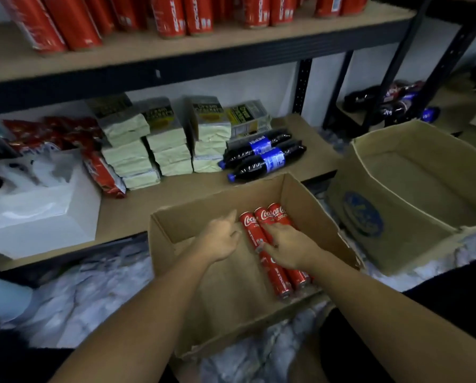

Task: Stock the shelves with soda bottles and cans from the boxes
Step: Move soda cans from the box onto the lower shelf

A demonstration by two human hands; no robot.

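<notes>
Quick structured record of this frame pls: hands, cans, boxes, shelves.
front box: open cardboard
cans: red Coca-Cola, lying side by side at the front box's right side
left hand: inside the front box beside the cans, holding nothing
right hand: laid on the cans; grip unclear
upper shelf: red cans standing
lower shelf: Pepsi bottles lying down
second box: to the right, open, no contents visible

top-shelf cans: tops cut off by frame edge, print too blurry to read
box cans: middles hidden under right grip, exact count unclear tbh
far-right bottles: blurry, partly behind shelf post
right box logo: smeared, can't read
</notes>
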